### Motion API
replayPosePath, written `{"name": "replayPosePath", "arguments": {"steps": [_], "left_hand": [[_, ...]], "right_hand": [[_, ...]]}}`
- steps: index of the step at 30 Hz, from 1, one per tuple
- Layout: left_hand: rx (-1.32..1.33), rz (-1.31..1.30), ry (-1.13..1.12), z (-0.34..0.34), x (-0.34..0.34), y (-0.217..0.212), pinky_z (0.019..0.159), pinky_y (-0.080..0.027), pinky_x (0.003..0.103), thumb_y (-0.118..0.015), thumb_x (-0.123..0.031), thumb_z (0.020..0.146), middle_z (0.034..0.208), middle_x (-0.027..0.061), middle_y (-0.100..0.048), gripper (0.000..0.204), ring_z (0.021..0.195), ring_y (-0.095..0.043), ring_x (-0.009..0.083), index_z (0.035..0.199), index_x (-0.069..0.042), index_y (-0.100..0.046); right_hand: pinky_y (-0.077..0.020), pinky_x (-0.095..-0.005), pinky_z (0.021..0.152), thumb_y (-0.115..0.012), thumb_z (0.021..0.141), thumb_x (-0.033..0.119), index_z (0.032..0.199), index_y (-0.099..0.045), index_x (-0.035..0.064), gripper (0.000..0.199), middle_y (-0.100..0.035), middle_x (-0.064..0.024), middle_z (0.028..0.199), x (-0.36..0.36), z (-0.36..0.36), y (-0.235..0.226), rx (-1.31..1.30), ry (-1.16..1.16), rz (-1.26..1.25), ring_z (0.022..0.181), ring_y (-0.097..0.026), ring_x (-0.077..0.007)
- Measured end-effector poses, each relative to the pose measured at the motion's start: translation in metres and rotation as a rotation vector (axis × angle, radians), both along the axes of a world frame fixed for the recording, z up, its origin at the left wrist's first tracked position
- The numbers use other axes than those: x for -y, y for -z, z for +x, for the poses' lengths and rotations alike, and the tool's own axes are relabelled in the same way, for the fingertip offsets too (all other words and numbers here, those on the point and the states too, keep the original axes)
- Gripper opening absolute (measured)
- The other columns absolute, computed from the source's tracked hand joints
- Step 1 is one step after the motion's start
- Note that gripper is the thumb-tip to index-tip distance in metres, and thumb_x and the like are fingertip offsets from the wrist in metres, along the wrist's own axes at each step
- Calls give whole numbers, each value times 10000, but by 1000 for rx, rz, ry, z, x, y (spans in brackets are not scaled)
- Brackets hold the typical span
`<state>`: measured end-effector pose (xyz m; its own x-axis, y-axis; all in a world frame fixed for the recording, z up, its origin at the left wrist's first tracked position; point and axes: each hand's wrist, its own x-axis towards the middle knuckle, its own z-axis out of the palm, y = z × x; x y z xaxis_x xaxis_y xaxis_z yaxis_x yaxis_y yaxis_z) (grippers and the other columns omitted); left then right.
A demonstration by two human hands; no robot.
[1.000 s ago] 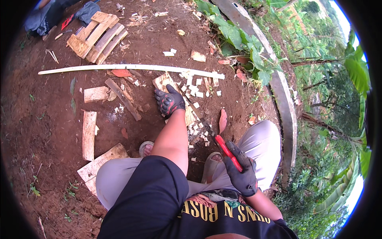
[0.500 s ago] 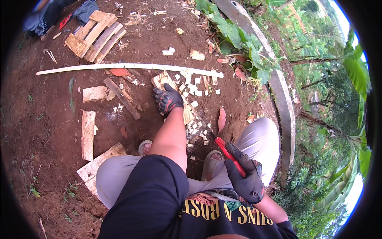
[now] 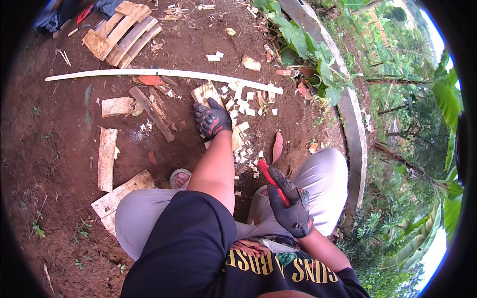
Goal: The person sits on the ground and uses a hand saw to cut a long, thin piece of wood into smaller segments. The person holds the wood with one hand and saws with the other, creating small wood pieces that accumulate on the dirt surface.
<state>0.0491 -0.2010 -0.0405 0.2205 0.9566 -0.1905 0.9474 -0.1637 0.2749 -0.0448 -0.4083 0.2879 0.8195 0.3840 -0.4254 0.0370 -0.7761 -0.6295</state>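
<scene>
Flat pale wooden block, rough-edged, lying on red-brown soil, touched by gloved left hand. Red-handled tool, blade hidden, tilted up-left, gripped in gloved right hand above the knee.

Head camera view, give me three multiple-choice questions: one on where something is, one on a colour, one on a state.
1. Where is the left hand?
A. on the wood block on the ground
B. on the knee
C. in the air

2. What colour is the tool handle in the right hand?
A. blue
B. red
C. yellow

3. How is the right hand?
A. open flat
B. closed around the tool handle
C. resting on soil

Answers: 1 A, the glove lies on the block amid chips; 2 B, red shows above the fingers; 3 B, the fingers wrap the handle.
</scene>
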Motion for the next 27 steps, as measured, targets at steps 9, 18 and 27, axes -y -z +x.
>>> {"name": "replayPosePath", "arguments": {"steps": [9,18,27], "left_hand": [[-4,-21,5,0,-1,-3,875,-597,564,-484,-532,1123,1382,251,-676,662,1105,-744,410,1509,4,-529],[-9,-9,15,-1,-4,-5,919,-606,547,-496,-527,1121,1405,243,-675,667,1145,-742,420,1537,-7,-526],[-16,3,-5,-4,-4,-3,941,-594,543,-503,-516,1118,1418,234,-668,652,1144,-739,417,1537,-16,-517]], "right_hand": [[-635,-489,832,-721,1023,155,1482,-687,122,462,-780,-230,1257,21,-14,25,32,-83,-37,1007,-810,-399],[-642,-454,870,-733,1002,130,1501,-682,144,502,-787,-204,1278,34,-15,23,110,-52,31,1047,-811,-383],[-640,-440,862,-732,1009,144,1446,-716,121,438,-802,-186,1237,24,-9,39,39,37,37,1042,-812,-366]]}}
